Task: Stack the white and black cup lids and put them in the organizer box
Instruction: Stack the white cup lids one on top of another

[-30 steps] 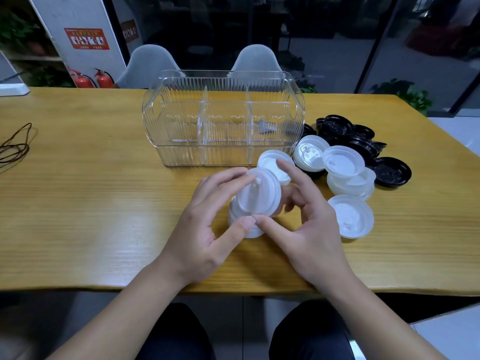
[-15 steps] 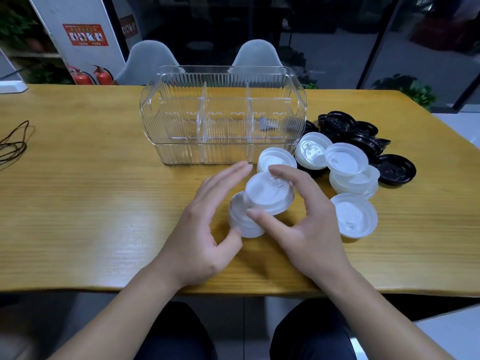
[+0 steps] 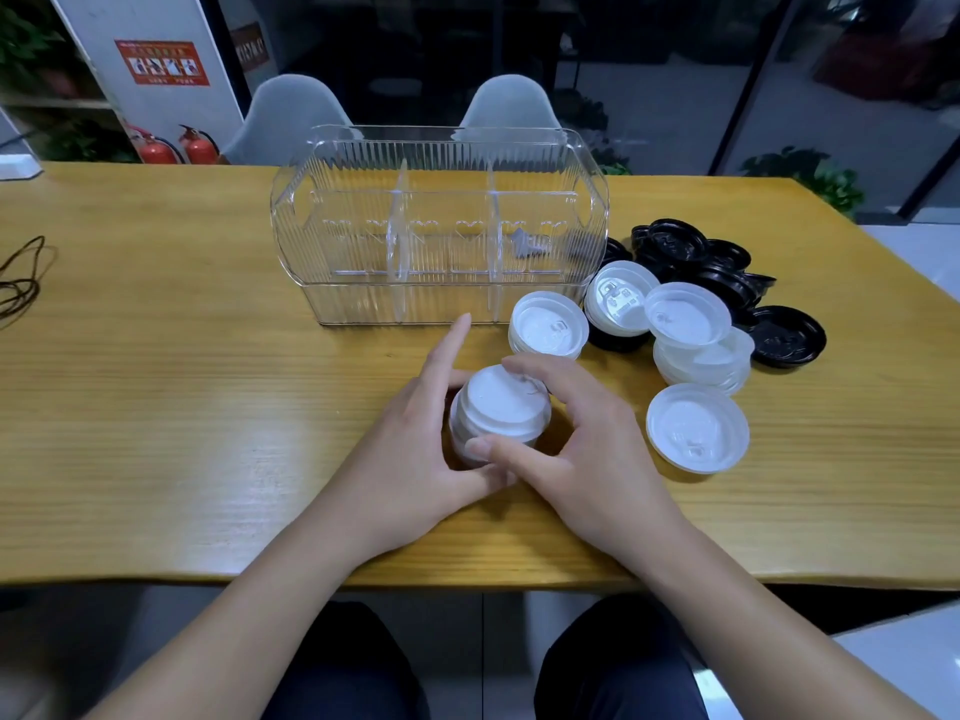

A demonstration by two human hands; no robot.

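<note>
Both hands cup the small stack of white round plastic cup lids [image 3: 498, 410] on the yellow wooden table [image 3: 156, 407]: left hand [image 3: 415, 454] wraps its side, right hand [image 3: 587, 454] pinches the top lid.

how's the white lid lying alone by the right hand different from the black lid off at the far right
The lone white lid is translucent white and lies nearest the table's front edge; the single black lid is opaque black and lies farther back, beside the black pile. The white one lies apart from other lids; the black one touches its pile. Both are round and lie flat.
</note>
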